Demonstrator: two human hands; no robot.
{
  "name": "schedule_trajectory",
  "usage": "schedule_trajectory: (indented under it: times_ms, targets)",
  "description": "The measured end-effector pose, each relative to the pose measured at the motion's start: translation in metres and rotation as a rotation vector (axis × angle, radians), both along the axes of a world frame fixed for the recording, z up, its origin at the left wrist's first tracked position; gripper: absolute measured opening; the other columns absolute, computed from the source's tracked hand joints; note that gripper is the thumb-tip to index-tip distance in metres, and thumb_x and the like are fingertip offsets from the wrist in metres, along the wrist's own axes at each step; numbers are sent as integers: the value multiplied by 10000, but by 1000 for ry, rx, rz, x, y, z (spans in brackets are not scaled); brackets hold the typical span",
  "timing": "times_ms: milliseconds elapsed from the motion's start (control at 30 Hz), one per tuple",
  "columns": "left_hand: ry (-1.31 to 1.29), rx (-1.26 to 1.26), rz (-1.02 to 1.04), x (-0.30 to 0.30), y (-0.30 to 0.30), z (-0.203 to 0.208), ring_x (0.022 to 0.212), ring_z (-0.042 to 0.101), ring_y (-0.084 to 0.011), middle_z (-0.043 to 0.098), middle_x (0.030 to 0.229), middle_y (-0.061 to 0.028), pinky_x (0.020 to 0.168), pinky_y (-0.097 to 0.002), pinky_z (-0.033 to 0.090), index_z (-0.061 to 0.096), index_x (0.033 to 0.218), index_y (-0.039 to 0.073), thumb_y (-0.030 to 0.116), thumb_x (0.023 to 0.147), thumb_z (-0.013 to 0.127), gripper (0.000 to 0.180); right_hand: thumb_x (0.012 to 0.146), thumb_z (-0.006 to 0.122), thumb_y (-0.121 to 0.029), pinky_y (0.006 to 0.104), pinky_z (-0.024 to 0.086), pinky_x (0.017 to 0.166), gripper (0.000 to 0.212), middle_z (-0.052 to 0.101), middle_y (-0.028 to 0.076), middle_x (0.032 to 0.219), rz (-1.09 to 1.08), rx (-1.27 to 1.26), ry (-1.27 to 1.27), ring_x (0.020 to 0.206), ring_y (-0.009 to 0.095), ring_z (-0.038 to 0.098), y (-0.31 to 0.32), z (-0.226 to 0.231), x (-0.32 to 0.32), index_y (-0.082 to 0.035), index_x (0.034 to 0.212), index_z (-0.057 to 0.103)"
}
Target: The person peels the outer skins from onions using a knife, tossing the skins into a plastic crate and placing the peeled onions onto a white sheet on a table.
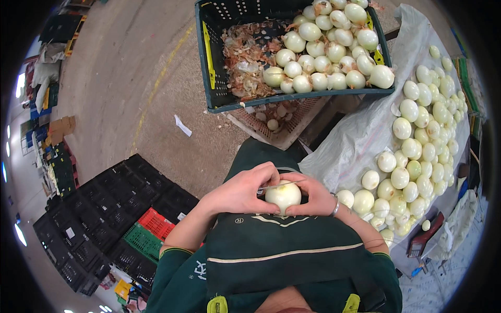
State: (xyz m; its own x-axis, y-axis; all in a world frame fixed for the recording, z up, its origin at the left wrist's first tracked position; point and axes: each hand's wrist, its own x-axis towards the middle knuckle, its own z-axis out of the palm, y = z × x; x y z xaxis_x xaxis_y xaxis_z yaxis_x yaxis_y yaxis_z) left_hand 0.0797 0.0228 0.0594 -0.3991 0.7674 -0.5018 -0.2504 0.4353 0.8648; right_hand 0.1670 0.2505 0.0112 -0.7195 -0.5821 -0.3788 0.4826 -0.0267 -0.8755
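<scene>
A peeled white onion (pixel 283 198) is held close to my dark green apron, between both hands. My left hand (pixel 241 190) is closed on its left side, with the thumb along the lower edge and the fingers curled above. My right hand (pixel 314 196) grips the opposite side, its thumb low on the onion. Across the top of the onion lies a thin, pale strip that looks like a narrow blade; which hand holds it, I cannot tell. A bracelet circles my right wrist.
Ahead stands a dark green crate (pixel 250 103) with onions and brown skins. Beneath it sits a pinkish basket (pixel 245 119). Many peeled onions (pixel 417 151) cover a white plastic sheet (pixel 360 130) at right, near a dark red device (pixel 425 236). Black crates (pixel 99 219) stack at left.
</scene>
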Motion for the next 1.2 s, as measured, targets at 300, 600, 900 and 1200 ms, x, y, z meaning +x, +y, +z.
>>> schedule_trajectory:
  times_ms: [300, 600, 900, 1200]
  targets:
    - [-11, 58, 91, 31, -11, -2, 848, 534, -171, 539, 960, -49, 742, -283, 452, 527, 880, 50, 110, 767, 809, 310, 787, 784, -179, 343, 462, 999, 642, 571, 93, 1276, -118, -12, -124, 1158, 206, 575, 1, 1, 11, -44, 1353, 510]
    - [364, -373, 384, -6, 0, -54, 870, 591, -176, 573, 956, -69, 728, -294, 489, 605, 974, 25, 124, 835, 706, 198, 837, 705, -343, 415, 395, 1113, 874, 425, 244, 1473, -570, -637, -406, 1375, 378, 435, 7, -18, 12, -10, 1516, 267]
    - [91, 256, 40, -23, 31, -35, 1063, 567, -174, 563, 1215, -70, 860, -293, 478, 611, 1243, 51, 150, 763, 794, 524, 722, 793, -498, 358, 396, 1088, 1076, 479, 144, 1404, -374, -551, -358, 1283, 239, 511, 12, -56, 21, -31, 1522, 246]
    - [50, 169, 38, -18, 34, -46, 903, 544, -164, 545, 1072, -70, 768, -280, 458, 565, 1009, 32, 184, 713, 847, 436, 772, 643, -556, 395, 512, 981, 869, 559, 173, 1250, -557, -609, -563, 1114, 308, 621, -10, -45, 16, -8, 1393, 378]
